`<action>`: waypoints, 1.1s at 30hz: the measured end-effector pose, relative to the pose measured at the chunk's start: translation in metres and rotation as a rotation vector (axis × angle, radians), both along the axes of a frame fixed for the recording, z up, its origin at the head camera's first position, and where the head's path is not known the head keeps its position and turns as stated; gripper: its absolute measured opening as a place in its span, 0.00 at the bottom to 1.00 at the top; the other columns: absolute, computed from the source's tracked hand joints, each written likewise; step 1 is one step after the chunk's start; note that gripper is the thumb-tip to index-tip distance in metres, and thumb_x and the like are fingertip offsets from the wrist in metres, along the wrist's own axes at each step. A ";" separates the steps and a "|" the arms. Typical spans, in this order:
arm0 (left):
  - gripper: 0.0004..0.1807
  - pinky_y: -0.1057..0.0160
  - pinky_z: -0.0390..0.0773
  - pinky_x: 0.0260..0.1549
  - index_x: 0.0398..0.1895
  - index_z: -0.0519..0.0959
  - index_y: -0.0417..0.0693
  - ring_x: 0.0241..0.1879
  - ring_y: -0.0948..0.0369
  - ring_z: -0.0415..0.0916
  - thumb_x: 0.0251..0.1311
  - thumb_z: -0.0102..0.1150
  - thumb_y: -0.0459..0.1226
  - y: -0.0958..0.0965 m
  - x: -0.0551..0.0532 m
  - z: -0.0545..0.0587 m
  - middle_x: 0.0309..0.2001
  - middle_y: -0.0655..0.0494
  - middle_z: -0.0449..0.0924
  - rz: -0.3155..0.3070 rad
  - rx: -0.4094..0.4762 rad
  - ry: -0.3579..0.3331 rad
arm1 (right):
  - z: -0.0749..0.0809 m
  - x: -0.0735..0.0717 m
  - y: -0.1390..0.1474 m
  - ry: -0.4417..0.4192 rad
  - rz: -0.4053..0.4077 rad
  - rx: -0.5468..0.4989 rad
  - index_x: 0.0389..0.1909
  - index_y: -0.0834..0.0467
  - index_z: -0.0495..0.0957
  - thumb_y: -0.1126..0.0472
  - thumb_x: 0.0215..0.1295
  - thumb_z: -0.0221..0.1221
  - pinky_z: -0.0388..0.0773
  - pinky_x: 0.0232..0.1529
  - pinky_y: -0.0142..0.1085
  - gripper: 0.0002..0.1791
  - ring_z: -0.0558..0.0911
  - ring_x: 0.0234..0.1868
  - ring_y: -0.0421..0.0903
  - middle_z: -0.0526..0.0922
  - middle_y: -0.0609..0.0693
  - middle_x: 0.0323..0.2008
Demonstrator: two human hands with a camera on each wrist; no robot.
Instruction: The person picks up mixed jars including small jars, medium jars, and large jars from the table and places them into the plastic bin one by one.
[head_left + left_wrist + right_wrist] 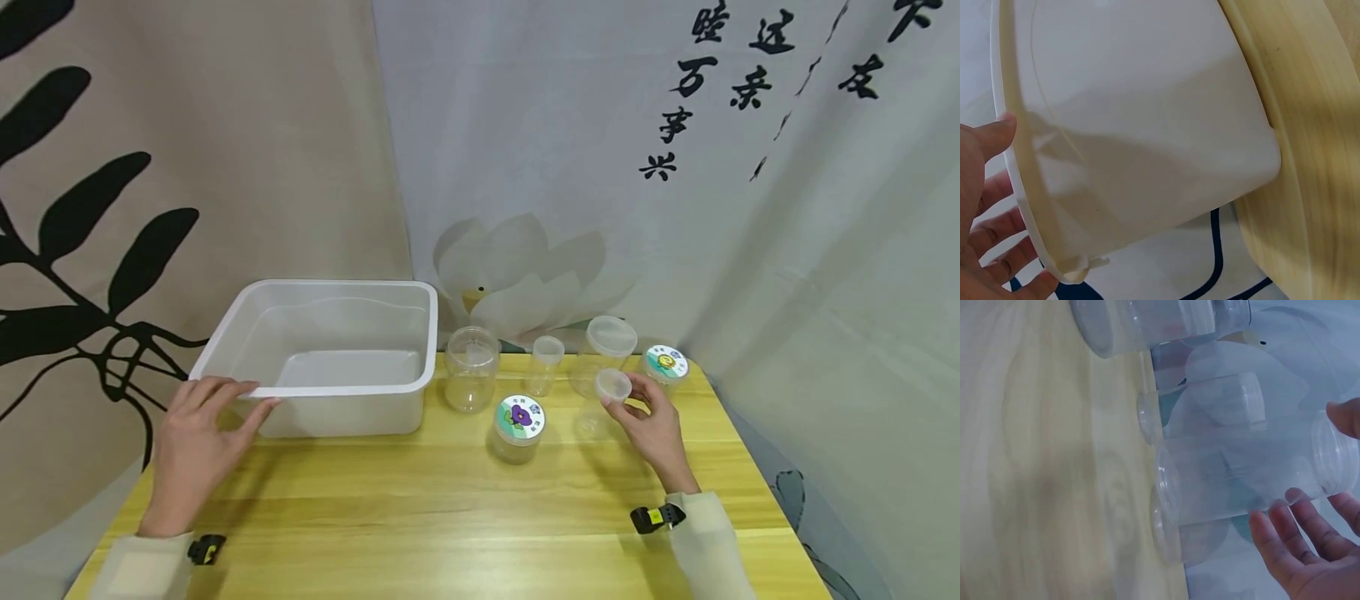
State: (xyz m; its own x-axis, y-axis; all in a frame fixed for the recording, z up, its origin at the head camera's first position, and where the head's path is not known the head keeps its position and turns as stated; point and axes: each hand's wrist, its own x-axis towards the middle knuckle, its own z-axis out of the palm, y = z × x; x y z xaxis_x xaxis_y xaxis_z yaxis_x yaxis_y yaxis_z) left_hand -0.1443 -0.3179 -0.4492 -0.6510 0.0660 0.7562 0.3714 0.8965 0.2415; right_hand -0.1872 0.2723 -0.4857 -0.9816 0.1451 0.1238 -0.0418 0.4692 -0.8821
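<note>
At the left of the head view, my left hand grips the near left rim of a white plastic bin. In the left wrist view, the thumb presses the outer side of the rim and the fingers reach behind it. On the right, my right hand holds a slim clear jar near its whitish lid, thumb at one side and fingertips at the other. Just behind it stands a wider clear jar with a translucent lid.
A wide clear jar and a small clear jar stand beside the bin. Nearer is a squat jar with a purple-flower lid. Another squat jar with a sun-face lid stands by the table's right edge. A printed curtain hangs behind.
</note>
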 end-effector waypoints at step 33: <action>0.21 0.51 0.67 0.41 0.40 0.85 0.37 0.39 0.44 0.73 0.53 0.76 0.46 0.002 0.001 -0.007 0.40 0.40 0.83 0.007 0.034 0.010 | 0.048 -0.021 -0.041 0.250 0.179 -0.032 0.67 0.55 0.73 0.61 0.65 0.70 0.80 0.49 0.23 0.30 0.78 0.52 0.43 0.80 0.55 0.57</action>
State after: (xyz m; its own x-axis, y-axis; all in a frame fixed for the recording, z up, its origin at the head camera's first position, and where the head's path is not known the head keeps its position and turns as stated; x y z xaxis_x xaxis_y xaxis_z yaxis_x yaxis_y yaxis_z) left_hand -0.1433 -0.3163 -0.4559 -0.6441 0.0356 0.7641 0.3675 0.8905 0.2683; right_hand -0.2077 0.2310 -0.4381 -0.9316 -0.0197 0.3628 -0.3390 0.4069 -0.8483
